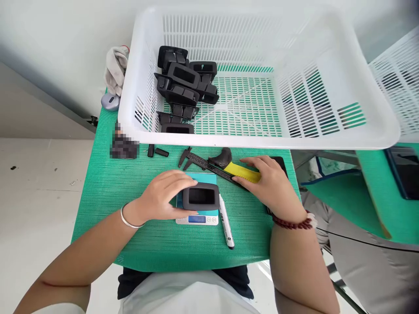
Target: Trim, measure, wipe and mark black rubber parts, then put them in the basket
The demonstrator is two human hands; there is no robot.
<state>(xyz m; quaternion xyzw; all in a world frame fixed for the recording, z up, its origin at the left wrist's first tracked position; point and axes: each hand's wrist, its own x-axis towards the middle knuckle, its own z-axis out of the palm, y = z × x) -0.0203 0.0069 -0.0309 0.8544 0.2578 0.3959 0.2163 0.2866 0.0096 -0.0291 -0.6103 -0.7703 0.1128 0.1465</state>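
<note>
My left hand (166, 194) grips a black rectangular frame-like part (201, 185) by its left end, thumb below and fingers above. The part is over a small scale (212, 220) with a light blue plate; whether it rests on the plate I cannot tell. My right hand (266, 179) closes around a yellow tool with a black curved end (240, 171), thumb and fingers on opposite edges. A black caliper (199, 161) lies against that tool, its jaws to the left. A white marker (225, 222) lies right of the scale.
A large white basket (248, 140) stands behind, with several black parts (183, 93) heaped at its left. Two small black pieces (161, 152), a grey mouse (110, 102) and a cloth (116, 69) are at the left. A dark flat object (279, 162) lies partly under my right hand.
</note>
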